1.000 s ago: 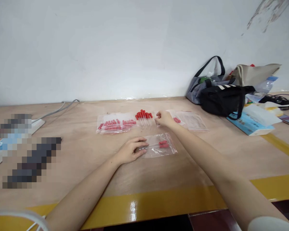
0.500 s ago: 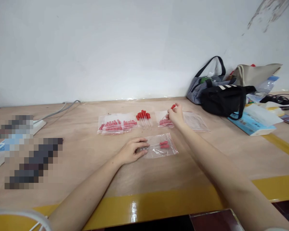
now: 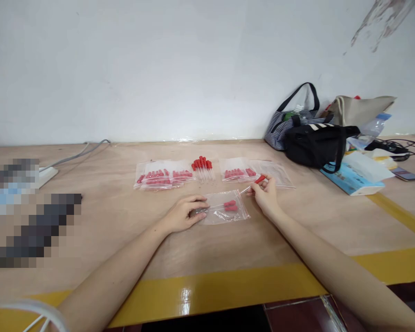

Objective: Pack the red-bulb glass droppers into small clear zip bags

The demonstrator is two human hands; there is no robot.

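My left hand (image 3: 185, 213) rests fingers-down on the left end of a clear zip bag (image 3: 224, 210) lying on the wooden table (image 3: 124, 230); the bag holds two red-capped droppers. My right hand (image 3: 265, 192) pinches one red-capped dropper (image 3: 255, 183) just beyond the bag's right end, its glass tip pointing toward the bag. Behind the bag lie a loose bunch of red-capped droppers (image 3: 202, 168), filled bags on the left (image 3: 161, 177) and more bags on the right (image 3: 242, 173).
A striped bag (image 3: 290, 122), a black bag (image 3: 316, 145) and a beige bag (image 3: 361, 110) stand at the back right, with a blue box (image 3: 352, 180) and cables nearby. A white power strip (image 3: 46, 175) and blurred items lie at left. A yellow stripe (image 3: 228, 290) edges the table.
My right hand took a dropper from the back of the table and brought it toward me, to the right end of the bag. My left hand stayed on the bag.
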